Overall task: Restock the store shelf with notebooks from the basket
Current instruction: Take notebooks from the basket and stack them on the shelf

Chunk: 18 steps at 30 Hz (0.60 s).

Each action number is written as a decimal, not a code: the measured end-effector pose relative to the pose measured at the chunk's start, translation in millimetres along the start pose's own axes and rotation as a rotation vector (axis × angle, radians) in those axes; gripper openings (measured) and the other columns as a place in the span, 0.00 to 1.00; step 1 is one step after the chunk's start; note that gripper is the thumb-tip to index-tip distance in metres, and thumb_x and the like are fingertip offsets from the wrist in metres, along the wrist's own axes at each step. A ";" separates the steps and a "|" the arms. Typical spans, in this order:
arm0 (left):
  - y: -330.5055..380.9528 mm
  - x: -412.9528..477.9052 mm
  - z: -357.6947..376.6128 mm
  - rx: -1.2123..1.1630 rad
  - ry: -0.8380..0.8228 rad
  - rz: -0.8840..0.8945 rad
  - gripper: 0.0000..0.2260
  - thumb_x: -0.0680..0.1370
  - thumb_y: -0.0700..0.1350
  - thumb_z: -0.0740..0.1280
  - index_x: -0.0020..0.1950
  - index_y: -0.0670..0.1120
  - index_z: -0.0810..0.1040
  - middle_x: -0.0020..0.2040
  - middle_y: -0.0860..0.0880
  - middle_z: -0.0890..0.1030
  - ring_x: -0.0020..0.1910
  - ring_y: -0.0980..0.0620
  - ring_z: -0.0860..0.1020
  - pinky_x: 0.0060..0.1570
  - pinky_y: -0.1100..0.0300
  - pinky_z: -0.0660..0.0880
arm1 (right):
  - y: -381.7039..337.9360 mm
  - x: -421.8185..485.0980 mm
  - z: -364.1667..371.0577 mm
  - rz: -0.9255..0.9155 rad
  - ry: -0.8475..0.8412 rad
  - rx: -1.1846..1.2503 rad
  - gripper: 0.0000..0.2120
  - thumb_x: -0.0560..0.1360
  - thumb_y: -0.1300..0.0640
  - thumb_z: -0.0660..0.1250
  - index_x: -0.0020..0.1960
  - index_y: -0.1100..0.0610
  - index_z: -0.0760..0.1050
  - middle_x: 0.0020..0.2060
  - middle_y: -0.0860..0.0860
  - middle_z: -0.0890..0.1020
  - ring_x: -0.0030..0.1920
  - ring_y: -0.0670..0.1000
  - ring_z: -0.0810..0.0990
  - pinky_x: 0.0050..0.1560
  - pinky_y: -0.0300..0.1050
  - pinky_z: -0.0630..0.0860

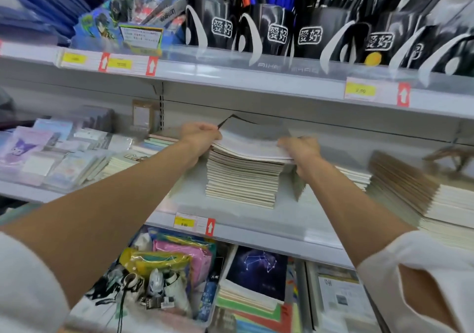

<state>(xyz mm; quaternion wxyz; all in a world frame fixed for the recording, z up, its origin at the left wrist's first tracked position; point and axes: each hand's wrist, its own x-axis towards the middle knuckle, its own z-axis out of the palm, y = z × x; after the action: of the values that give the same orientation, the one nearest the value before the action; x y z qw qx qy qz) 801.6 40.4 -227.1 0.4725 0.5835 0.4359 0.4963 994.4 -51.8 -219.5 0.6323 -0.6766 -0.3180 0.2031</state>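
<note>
Both your arms reach up into the centre of the frame, to the middle shelf of the store rack. Your left hand curls its fingers round the left edge of a thin bundle of notebooks, and your right hand grips the same bundle at its right edge, thumb on top. The bundle has grey covers and sags slightly between your hands. It lies on top of the tall stack of notebooks that stands on the shelf, their cream page edges facing you. Motion blur hides whether the bundle's whole underside touches the stack. At the right of the frame a fanned row of brown-covered notebooks leans on the same shelf, and at the left lie pastel sticker packs. A yellow price tag sits on the shelf's front rail just below the stack. Across the top of the frame, black pen holders full of pens line the upper shelf. In the lower part of the frame are a dark constellation notebook and colourful zip pouches. White sleeves show at both lower corners.
</note>
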 end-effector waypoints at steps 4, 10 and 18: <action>-15.7 7.6 6.2 0.103 0.136 0.203 0.09 0.73 0.50 0.74 0.41 0.44 0.82 0.41 0.48 0.83 0.42 0.51 0.79 0.49 0.58 0.77 | 20.8 -3.2 0.2 -0.076 -0.076 0.035 0.31 0.72 0.46 0.72 0.69 0.59 0.69 0.62 0.53 0.75 0.60 0.53 0.74 0.58 0.43 0.69; -35.9 13.7 2.5 0.340 0.165 0.391 0.29 0.74 0.68 0.59 0.45 0.43 0.83 0.44 0.45 0.83 0.44 0.47 0.80 0.45 0.52 0.78 | 49.1 1.2 3.0 -0.251 0.026 0.033 0.24 0.70 0.33 0.67 0.49 0.53 0.78 0.46 0.48 0.80 0.49 0.49 0.77 0.51 0.41 0.71; -34.0 28.2 13.3 0.301 0.016 0.371 0.24 0.81 0.58 0.55 0.59 0.41 0.80 0.54 0.38 0.81 0.58 0.40 0.77 0.57 0.53 0.72 | 51.7 15.2 6.3 -0.272 -0.030 0.017 0.18 0.71 0.37 0.69 0.47 0.52 0.81 0.41 0.42 0.81 0.44 0.42 0.77 0.42 0.34 0.69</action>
<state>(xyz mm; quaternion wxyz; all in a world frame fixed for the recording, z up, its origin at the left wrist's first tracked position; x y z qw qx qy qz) 817.0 72.3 -256.6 0.2773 0.7137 0.3939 0.5085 1010.0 -36.7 -269.2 0.6548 -0.6190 -0.4144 0.1282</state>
